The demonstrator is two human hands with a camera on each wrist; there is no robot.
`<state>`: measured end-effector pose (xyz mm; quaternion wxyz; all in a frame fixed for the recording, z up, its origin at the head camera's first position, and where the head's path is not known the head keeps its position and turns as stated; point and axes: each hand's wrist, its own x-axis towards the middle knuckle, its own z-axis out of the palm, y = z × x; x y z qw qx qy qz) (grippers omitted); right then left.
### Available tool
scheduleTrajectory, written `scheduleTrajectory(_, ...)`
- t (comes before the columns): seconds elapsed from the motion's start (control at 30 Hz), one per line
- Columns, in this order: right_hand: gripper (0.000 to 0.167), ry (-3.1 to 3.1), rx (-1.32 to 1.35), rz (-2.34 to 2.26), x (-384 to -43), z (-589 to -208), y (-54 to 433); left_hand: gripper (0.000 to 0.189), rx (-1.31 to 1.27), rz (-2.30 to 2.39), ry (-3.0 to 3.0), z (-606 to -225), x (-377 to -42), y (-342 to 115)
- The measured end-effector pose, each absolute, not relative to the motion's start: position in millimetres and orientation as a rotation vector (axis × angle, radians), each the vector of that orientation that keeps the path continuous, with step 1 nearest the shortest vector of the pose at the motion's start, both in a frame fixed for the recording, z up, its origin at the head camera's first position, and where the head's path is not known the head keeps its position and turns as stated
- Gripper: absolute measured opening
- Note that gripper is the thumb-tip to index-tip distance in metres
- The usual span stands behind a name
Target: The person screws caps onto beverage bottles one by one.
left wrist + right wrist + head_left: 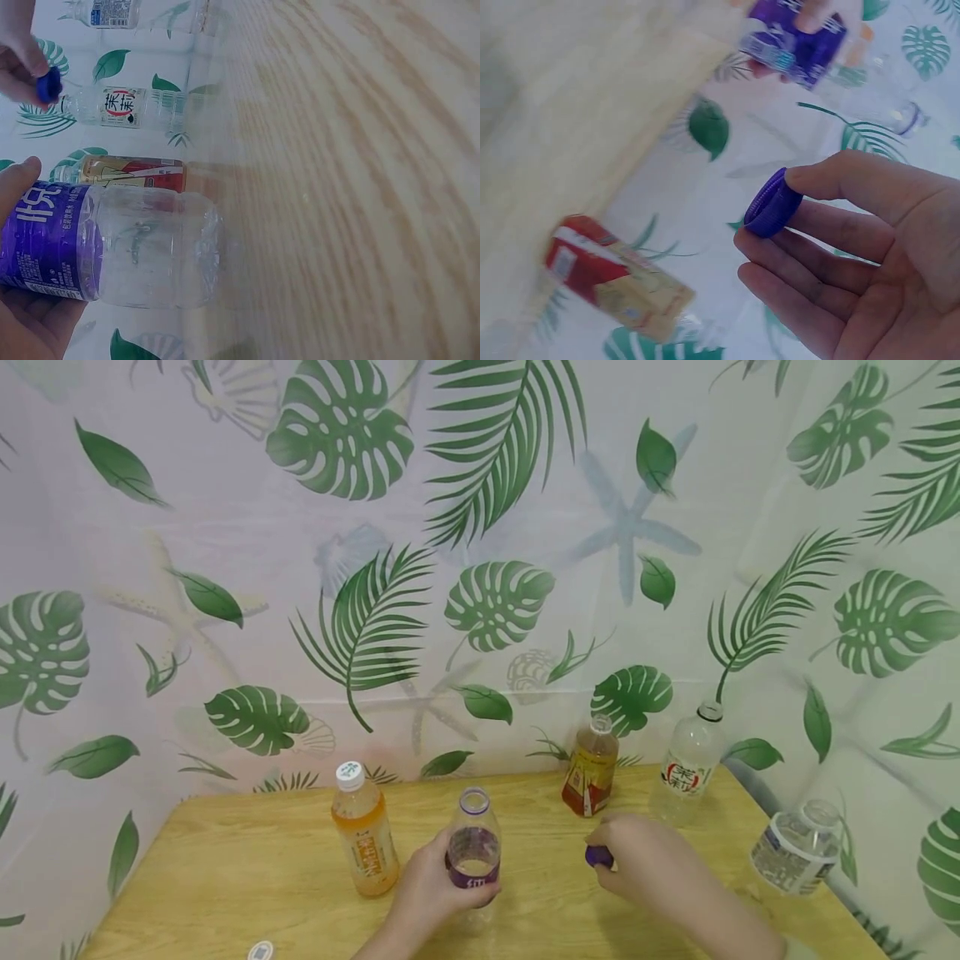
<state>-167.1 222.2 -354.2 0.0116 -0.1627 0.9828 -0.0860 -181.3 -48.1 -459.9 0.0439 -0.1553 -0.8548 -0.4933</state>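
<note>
Two hands, two parts: left hand (427, 881) on an uncapped purple-labelled bottle (473, 856), right hand (648, 860) with a purple cap (598, 856).

The left fingers were wrapped round the bottle, upright at the near middle of the bench (255, 860); the right fingers pinched the cap to its right, on the near side of an amber bottle (590, 777). Good handling probably called for a firm but light hold, since the thin wall could buckle, with the mouth kept upright. The head view showed the bare mouth; the left wrist view cut it off but plainly showed the clear lower body. Only the right wrist view revealed the cap's hollow, ridged inside.
</note>
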Motion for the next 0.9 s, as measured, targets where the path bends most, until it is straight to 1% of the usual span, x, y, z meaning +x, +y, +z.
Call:
scheduleTrajectory(0.1, 0.013, 3.097, -0.551, -0.309, -167.5, -342.8, 212.7, 0.077, -0.466, -1.511, -2.615, -460.0, -181.0, -48.2)
scheduleTrajectory(0.33, 0.011, 3.190, -0.795, -0.271, -170.5, -321.6, 192.6, 0.077, -0.456, -1.493, -2.625, -460.6, -182.6, -47.9)
scheduleTrajectory(0.53, 0.012, 3.230, -0.966, -0.211, -173.6, -305.7, 176.6, 0.077, -0.449, -1.517, -2.628, -462.1, -184.0, -48.4)
scheduleTrajectory(0.6, 0.013, 3.229, -1.008, -0.204, -174.7, -300.3, 171.0, 0.077, -0.447, -1.528, -2.632, -462.6, -184.1, -48.8)
scheduleTrajectory(0.73, 0.009, 3.226, -1.064, -0.185, -176.4, -291.0, 160.0, 0.078, -0.436, -1.550, -2.642, -462.8, -183.8, -49.3)
scheduleTrajectory(0.9, 0.014, 3.231, -1.133, -0.158, -177.7, -285.2, 149.3, 0.078, -0.431, -1.542, -2.647, -462.7, -183.4, -48.5)
